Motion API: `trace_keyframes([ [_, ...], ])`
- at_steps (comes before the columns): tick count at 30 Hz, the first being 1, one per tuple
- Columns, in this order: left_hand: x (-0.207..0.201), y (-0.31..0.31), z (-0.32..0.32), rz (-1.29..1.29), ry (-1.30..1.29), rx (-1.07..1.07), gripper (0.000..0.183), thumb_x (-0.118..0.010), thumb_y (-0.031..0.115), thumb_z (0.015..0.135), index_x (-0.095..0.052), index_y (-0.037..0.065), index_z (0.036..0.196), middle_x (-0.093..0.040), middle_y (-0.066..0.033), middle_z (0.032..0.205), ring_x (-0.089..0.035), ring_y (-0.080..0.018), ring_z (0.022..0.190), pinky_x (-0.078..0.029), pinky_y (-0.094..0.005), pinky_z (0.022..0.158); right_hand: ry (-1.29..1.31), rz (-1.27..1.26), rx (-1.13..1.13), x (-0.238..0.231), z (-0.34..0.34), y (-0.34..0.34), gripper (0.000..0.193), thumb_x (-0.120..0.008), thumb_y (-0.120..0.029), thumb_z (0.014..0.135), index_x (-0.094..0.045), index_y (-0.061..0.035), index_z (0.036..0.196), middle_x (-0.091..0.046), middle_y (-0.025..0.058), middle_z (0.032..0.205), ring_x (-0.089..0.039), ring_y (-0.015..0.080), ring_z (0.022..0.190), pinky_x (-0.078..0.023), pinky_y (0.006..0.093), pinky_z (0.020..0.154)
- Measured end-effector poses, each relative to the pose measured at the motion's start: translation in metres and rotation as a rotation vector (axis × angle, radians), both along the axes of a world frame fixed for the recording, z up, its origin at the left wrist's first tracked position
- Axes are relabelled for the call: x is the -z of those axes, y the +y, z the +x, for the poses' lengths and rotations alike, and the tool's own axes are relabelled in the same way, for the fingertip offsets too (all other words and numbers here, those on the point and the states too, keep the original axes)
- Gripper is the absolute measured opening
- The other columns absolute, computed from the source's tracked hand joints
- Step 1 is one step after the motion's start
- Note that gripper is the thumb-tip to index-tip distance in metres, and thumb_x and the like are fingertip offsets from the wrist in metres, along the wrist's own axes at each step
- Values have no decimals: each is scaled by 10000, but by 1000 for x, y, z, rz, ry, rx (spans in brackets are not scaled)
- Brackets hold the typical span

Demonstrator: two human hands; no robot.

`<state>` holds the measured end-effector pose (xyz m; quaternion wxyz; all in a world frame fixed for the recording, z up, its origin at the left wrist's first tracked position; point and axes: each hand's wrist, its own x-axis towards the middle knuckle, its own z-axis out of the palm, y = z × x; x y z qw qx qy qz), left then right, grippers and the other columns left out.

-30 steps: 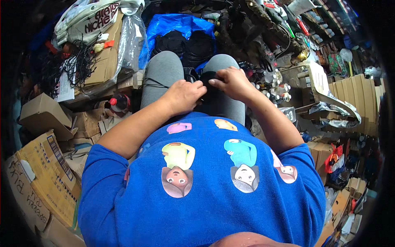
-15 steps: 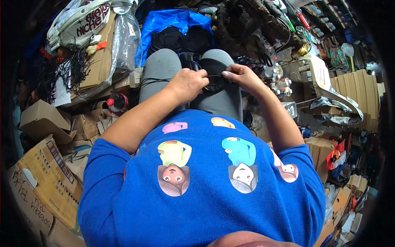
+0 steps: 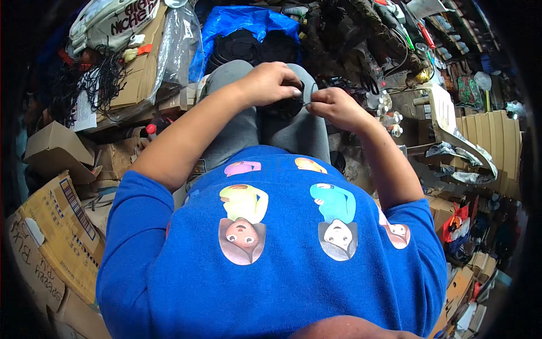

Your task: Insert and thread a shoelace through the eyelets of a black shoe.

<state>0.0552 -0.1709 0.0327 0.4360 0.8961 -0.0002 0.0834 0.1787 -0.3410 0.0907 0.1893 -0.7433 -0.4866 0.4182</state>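
Observation:
A dark, rounded black piece [image 3: 287, 107], soft-looking, rests over my thighs, partly hidden by my hands. My left hand [image 3: 270, 85] curls over its far left part, thumb and fingers closed on it. Close by on the right, my right hand [image 3: 336, 107] is pinched, its fingertips at the piece's right side. Something thin and dark shows at those fingertips, too small to name. Beyond my knees, several similar black pieces [image 3: 237, 46] lie on a blue plastic sheet [image 3: 248, 20].
Cardboard boxes [image 3: 59, 150] crowd the left, along with a tangle of black cords [image 3: 104, 79] and a red-capped bottle [image 3: 151, 130]. To the right are small clear bottles [image 3: 390, 118] and a pale plastic chair [image 3: 443, 110] on its side.
My left hand has moved up and right onto the black piece. My right hand has shifted slightly and now pinches beside it. The black strands across my left thigh no longer show.

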Motion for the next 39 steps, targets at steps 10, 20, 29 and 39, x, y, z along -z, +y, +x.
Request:
trace_keyframes([
  [10,11,22,28,-458,251,253,192,-681,154,764,-656,22,902,-634,-31,880,-564,-133,892,-425,-290,849,-116,289,189,-1,-3,-31,214,-668,-121,792,-696,-126,1005,-540,47,756,-547,128,669,-452,289,618],
  [20,10,26,25,-489,334,284,243,-640,101,783,-678,27,1011,-673,-66,949,-607,-149,896,-442,-274,854,-353,255,18,10,-1,-8,209,-633,-95,735,-700,-89,934,-584,124,748,-593,274,700,-481,353,670],
  [29,7,24,25,-380,379,289,264,-641,105,792,-667,46,1047,-644,-69,954,-593,-162,906,-460,-289,838,-405,246,55,13,-2,-4,164,-675,-98,721,-698,-100,884,-594,112,759,-606,272,734,-483,349,661],
  [39,17,24,27,-359,322,330,294,-672,71,750,-667,51,1043,-632,-70,954,-585,-166,914,-459,-297,829,4,187,102,35,25,-7,156,-658,-55,792,-695,-84,941,-585,16,794,-569,107,787,-453,269,693],
])
